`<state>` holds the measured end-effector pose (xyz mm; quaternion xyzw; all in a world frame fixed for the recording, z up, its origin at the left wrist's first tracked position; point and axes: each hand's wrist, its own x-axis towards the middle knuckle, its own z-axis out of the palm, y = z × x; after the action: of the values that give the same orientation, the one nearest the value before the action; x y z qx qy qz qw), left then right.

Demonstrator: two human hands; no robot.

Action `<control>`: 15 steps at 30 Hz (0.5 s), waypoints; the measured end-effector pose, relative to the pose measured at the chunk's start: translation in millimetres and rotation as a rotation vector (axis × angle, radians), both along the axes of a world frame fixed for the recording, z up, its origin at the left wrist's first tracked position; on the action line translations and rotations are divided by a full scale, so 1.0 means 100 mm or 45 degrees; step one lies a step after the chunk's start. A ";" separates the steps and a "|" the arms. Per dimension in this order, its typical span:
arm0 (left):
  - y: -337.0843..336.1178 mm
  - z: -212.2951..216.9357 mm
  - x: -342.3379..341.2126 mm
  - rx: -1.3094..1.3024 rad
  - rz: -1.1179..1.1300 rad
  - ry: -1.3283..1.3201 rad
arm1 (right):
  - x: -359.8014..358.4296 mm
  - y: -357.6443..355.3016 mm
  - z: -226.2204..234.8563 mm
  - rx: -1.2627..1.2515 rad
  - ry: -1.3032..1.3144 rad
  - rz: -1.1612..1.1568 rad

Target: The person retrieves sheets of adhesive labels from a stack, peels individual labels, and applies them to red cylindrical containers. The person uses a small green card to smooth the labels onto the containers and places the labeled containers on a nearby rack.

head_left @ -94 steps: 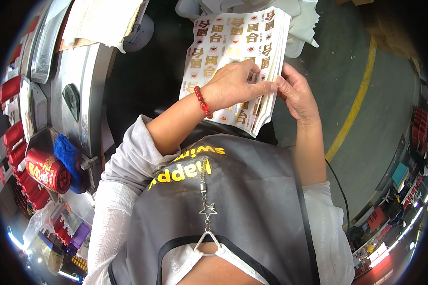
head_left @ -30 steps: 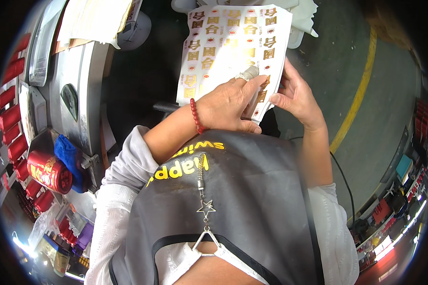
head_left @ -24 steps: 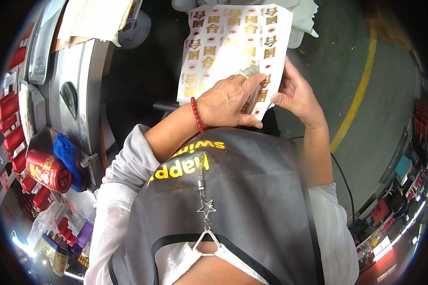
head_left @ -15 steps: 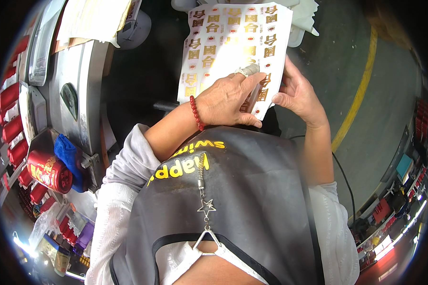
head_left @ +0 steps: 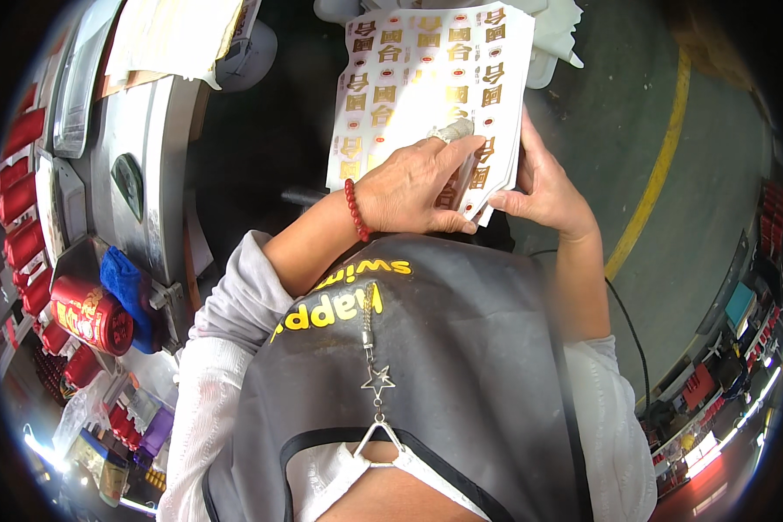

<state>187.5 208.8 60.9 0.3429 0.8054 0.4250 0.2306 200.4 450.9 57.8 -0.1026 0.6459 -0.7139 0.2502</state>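
Note:
A stack of white sheets (head_left: 409, 96) printed with gold characters and small red marks is held in front of me, above my lap. My left hand (head_left: 413, 187) lies across its near part, with a whitish wrap (head_left: 455, 130) on one finger. The thumb and a finger of that hand press round the near right part of the top sheet, which bows up between them. My right hand (head_left: 552, 187) grips the right edge, thumb at the near corner and the other fingers partly hidden behind. Several sheet edges show fanned at that corner.
On the left is a metal machine frame (head_left: 161, 165) with a red can (head_left: 91, 315) and a blue cloth (head_left: 126, 283). Red packages (head_left: 22, 244) line the far left. White material (head_left: 561, 30) lies beyond the sheets. A yellow line (head_left: 657, 174) crosses the floor at right.
My right thumb has shifted left over the stack's edge, and the near right corner is more fanned. My left hand stays nearly in place. The red packages at far left have shifted.

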 end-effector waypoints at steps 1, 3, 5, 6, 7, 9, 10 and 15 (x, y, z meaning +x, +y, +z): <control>0.00 0.00 0.01 0.003 -0.005 -0.007 | 0.00 0.00 0.00 -0.015 -0.011 -0.002; -0.01 -0.01 0.01 0.019 -0.002 -0.006 | 0.01 0.00 0.00 -0.027 -0.038 -0.011; -0.01 -0.02 0.02 0.041 0.010 0.005 | 0.02 -0.01 0.00 -0.011 -0.034 -0.021; -0.01 -0.02 0.02 0.024 0.002 0.006 | 0.01 -0.01 0.00 0.011 -0.017 -0.028; -0.01 -0.02 0.02 0.024 0.003 0.017 | 0.02 -0.01 -0.01 0.033 0.001 -0.034; -0.01 0.00 0.03 0.026 0.005 0.041 | 0.02 0.00 -0.03 0.108 0.046 -0.046; 0.00 0.02 0.01 0.030 -0.012 0.011 | 0.02 0.00 -0.02 0.132 0.046 -0.050; 0.03 -0.01 0.00 0.059 0.060 -0.010 | 0.02 -0.02 -0.01 0.230 0.069 -0.058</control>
<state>187.1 212.2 60.0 0.3274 0.8023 0.4501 0.2155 202.8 449.3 57.3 -0.0841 0.7164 -0.6552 0.2246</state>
